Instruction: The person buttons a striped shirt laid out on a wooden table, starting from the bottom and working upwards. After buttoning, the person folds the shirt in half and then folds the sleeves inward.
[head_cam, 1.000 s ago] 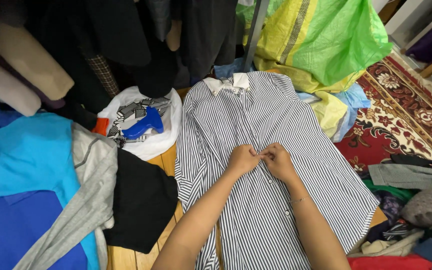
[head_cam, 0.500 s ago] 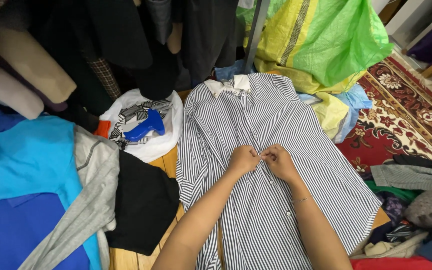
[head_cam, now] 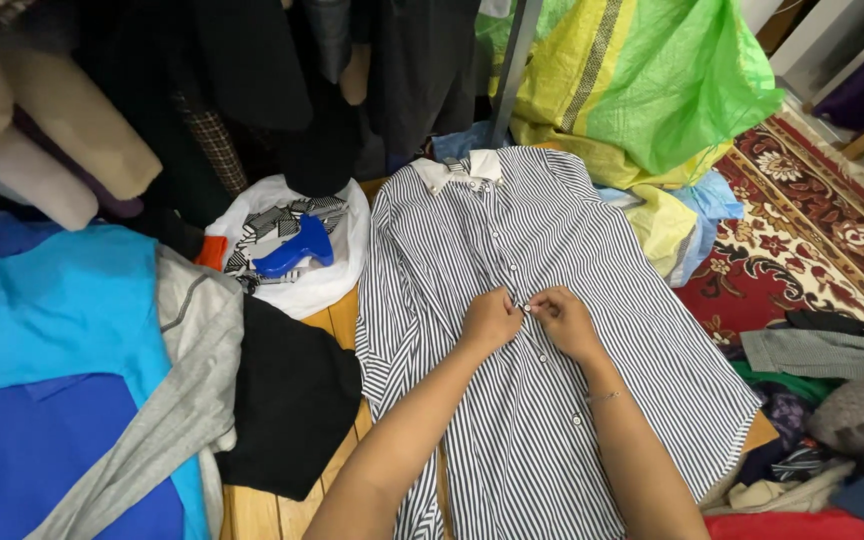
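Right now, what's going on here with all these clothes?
A person has a striped shirt spread flat on a wooden surface and is working at its button line. The left hand and right hand meet at the middle of the placket, pinching the fabric at a button. To the left lie a black garment, a grey one, blue cloth and a blue tool on a white bag.

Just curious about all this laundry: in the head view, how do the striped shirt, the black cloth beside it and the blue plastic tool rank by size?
1. Striped shirt, largest by far.
2. Black cloth, about a third as large.
3. Blue tool, smallest; it lies farther from the camera, but the gap is too great to matter.
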